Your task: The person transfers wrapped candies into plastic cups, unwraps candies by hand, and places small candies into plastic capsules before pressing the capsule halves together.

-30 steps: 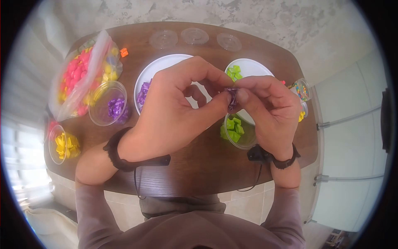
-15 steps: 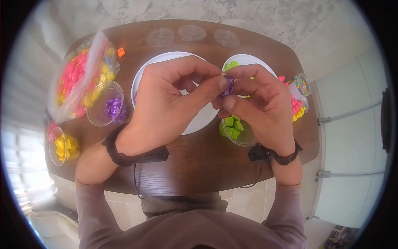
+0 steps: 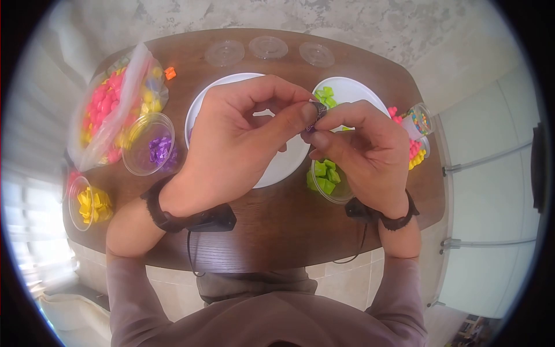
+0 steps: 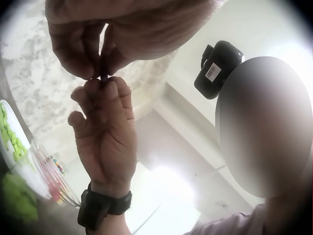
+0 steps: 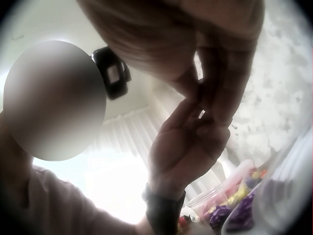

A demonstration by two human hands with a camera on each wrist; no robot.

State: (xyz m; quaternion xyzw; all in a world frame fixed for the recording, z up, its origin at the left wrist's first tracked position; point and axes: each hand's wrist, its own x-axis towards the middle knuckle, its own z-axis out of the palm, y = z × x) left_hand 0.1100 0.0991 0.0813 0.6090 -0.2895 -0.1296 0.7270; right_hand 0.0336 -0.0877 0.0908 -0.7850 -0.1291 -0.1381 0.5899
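Over the table, my left hand (image 3: 231, 133) and right hand (image 3: 376, 150) meet fingertip to fingertip. Between them is a small purple-wrapped candy (image 3: 317, 111) with pale print on it. Thumb and forefinger of each hand pinch an end, and the fingers hide much of it. In the left wrist view only a thin dark edge of the candy (image 4: 104, 73) shows. Below the hands lies a big white plate (image 3: 286, 168), largely covered by the left hand. A clear cup of green-wrapped candies (image 3: 325, 177) stands under the right hand.
Left side: a bag of pink and yellow pieces (image 3: 107, 110), a cup of purple candies (image 3: 161, 151), a cup of yellow ones (image 3: 95, 206). A smaller white plate (image 3: 361, 92) bears green candies; a jar of coloured bits (image 3: 420, 118) stands right. Clear lids (image 3: 268, 47) line the back.
Both hands have kept their pinch and shifted slightly left since a second ago. The purple candy has been turned between the fingertips, and the right fingers have moved their hold on it.
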